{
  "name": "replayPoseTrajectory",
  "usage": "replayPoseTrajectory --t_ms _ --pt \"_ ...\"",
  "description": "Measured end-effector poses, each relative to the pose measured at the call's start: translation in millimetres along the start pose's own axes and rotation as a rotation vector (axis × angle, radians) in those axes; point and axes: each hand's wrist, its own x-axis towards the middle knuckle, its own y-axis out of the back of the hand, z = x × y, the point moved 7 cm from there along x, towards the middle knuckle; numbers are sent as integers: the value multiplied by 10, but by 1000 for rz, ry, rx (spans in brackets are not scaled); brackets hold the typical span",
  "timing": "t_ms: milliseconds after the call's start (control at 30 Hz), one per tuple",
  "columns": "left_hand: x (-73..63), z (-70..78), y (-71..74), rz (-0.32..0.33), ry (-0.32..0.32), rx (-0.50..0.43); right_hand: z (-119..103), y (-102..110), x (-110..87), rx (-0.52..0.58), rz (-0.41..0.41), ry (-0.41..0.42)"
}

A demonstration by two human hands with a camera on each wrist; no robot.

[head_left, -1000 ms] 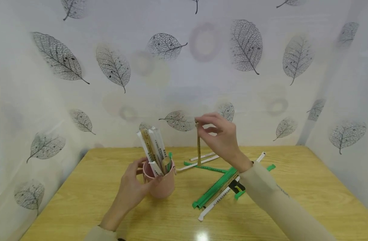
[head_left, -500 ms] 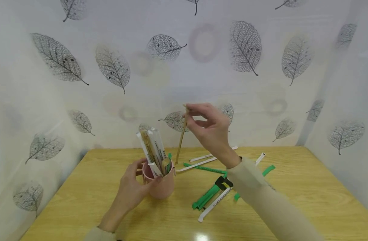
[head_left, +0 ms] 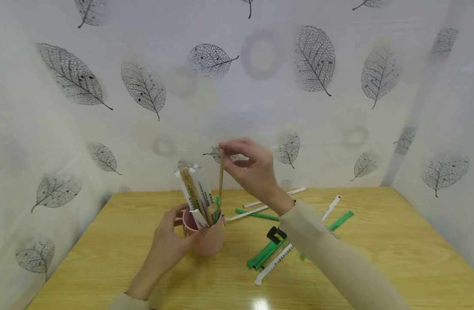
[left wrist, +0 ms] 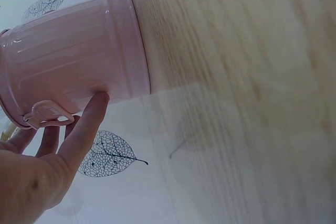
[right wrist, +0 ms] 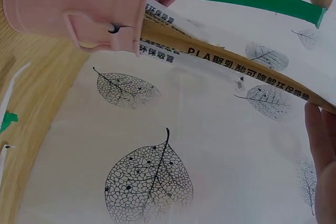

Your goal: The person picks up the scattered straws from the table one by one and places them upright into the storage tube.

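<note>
Holds a brown-wrapped straw nearly upright at the mouth of a pink pail, pinching it near the top between thumb and fingertips of the right hand. Cannot tell the depth of its lower end, lost among other wrappers. Grips the pail, upright on the wooden table, with the left hand, thumb on the near wall and fingers bent round the left side. Has white-wrapped straws, a second brown straw and a short green tip leaning out of the pail. Has to the right a green bundle lying aslant, with a black item at its far end and a white straw alongside. Has more thin white straws and a narrow green straw scattered behind. Wears pale sleeves. Faces a pale backdrop printed with dark leaves.
</note>
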Motion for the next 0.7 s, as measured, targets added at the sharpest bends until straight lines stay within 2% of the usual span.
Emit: replayPoseTrajectory --t_ms 233,400,700 --pt "7 -8 -11 -1 -5 4 88 -131 -125 -15 -95 -24" --pt "18 -28 -13 1 2 -2 141 -171 -234 -51 -133 -61" --pt "6 -18 -20 -7 14 -11 247 -272 -471 -18 -188 -95"
